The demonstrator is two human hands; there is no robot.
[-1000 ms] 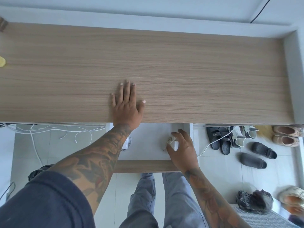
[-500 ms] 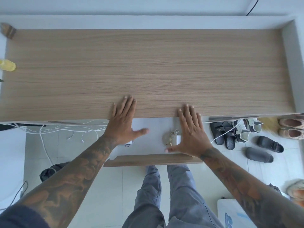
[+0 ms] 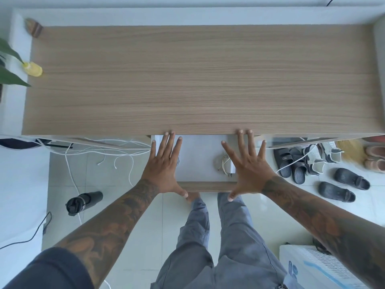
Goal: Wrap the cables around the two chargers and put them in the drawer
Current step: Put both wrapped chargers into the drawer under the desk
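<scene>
The white drawer (image 3: 200, 155) stands pulled out under the wooden desk top, its wooden front panel (image 3: 206, 186) towards me. A white charger with its cable coiled around it (image 3: 228, 165) lies at the drawer's right side. Only a sliver of a second charger (image 3: 178, 160) shows past my left hand. My left hand (image 3: 164, 165) hovers flat and spread over the drawer's left part, thumb at the front panel. My right hand (image 3: 250, 165) is spread over the right part, beside the wrapped charger, holding nothing.
The wooden desk top (image 3: 198, 80) fills the upper view. A yellow vase with a plant (image 3: 33, 68) stands at its left edge. White cables (image 3: 100, 151) dangle below on the left, a black bottle (image 3: 84, 202) lies on the floor, and several shoes (image 3: 312, 163) lie at the right.
My right hand let go of the charger in the drawer. Both hands slid back off the desk top and now hover spread over the drawer. The camera pulled back.
</scene>
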